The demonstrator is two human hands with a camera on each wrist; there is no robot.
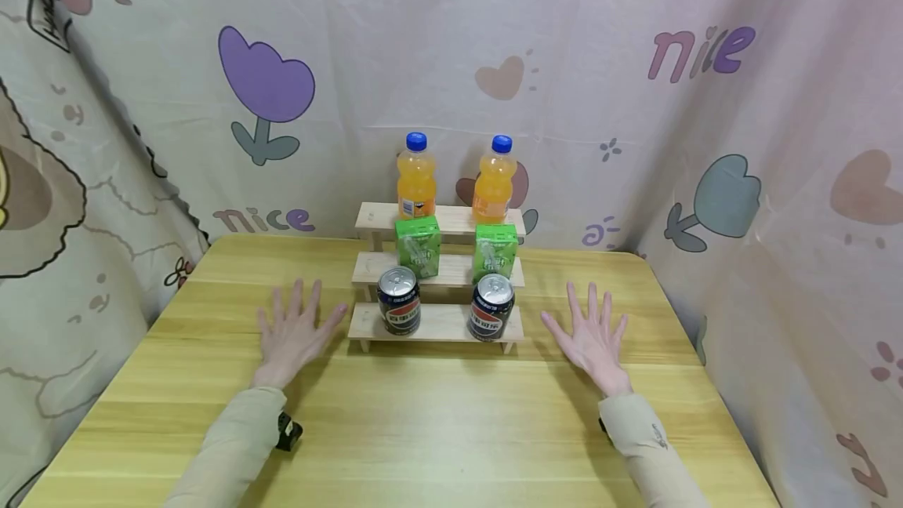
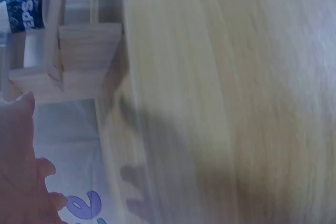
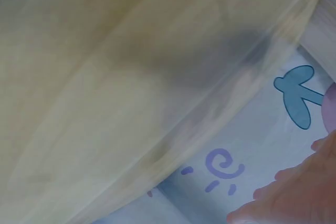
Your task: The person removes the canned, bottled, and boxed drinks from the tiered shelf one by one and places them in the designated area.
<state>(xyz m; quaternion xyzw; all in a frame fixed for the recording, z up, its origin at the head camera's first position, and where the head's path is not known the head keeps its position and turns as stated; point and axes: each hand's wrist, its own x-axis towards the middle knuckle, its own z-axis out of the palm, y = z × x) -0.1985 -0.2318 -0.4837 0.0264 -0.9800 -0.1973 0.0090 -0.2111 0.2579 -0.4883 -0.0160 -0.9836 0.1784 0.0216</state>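
My left hand (image 1: 291,339) has its fingers spread, left of a three-step wooden rack (image 1: 440,322). On the other side, my right hand (image 1: 591,338) is spread too and holds nothing. Two dark Pepsi cans, a left can (image 1: 400,308) and a right can (image 1: 491,310), stand on the lowest step. The middle step bears a left green drink carton (image 1: 418,248) and a right green drink carton (image 1: 495,251). Up top are a left orange drink bottle (image 1: 416,179) and a right orange drink bottle (image 1: 495,183), both blue-capped. The left wrist view catches part of a can (image 2: 25,3).
A wooden table (image 1: 437,422) carries the rack near its back edge. Behind and at both sides hangs a printed curtain (image 1: 423,45). A black strap device (image 1: 288,433) sits at the left wrist.
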